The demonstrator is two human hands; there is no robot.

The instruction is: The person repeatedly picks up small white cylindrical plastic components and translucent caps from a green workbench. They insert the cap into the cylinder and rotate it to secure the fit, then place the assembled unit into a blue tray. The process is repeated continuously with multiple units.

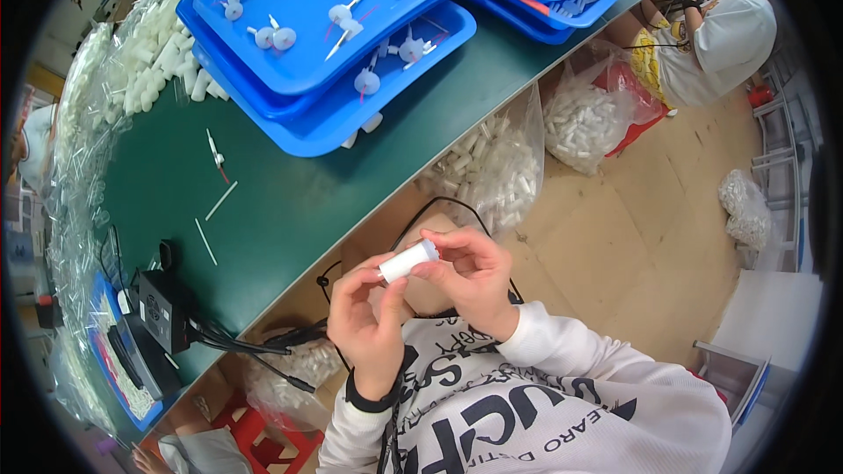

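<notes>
In front of my body I hold a short white plastic cylinder (404,264) between both hands, tilted up toward the right. The fingertips of my left hand (367,316) grip its lower left end. The thumb and fingers of my right hand (477,279) pinch the other end, at a pale translucent round cap (429,250). Whether the cap is fully seated I cannot tell. On the green table (290,202) to the left lie a small white part with a thin red piece (216,154) and two thin white sticks (221,200).
Stacked blue trays (290,127) carry white discs with stems. More blue trays (562,31) hold pale discs. White cylinders (167,70) are heaped at the far left. Bags of white parts (584,132) stand beyond the table edge. A black box with cables (158,312) sits left. Other people work nearby.
</notes>
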